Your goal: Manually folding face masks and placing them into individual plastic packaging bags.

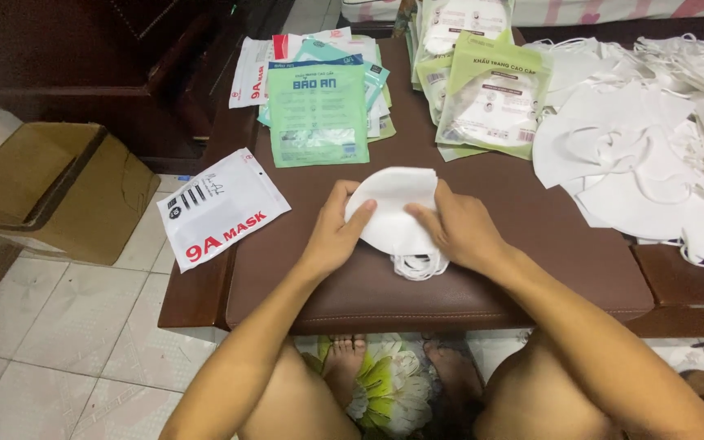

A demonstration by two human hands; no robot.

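A small stack of folded white face masks lies on a dark brown padded bench, with the elastic ear loops bunched at the near end. My left hand grips the stack's left edge, thumb on top. From the other side my right hand presses on the stack, fingers spread over it. Both forearms reach in from my knees at the bottom of the view.
A white flat pouch with red print lies at the bench's left edge. Green pouches and filled packs sit at the back. Loose white masks are heaped on the right. A cardboard box stands on the tiled floor.
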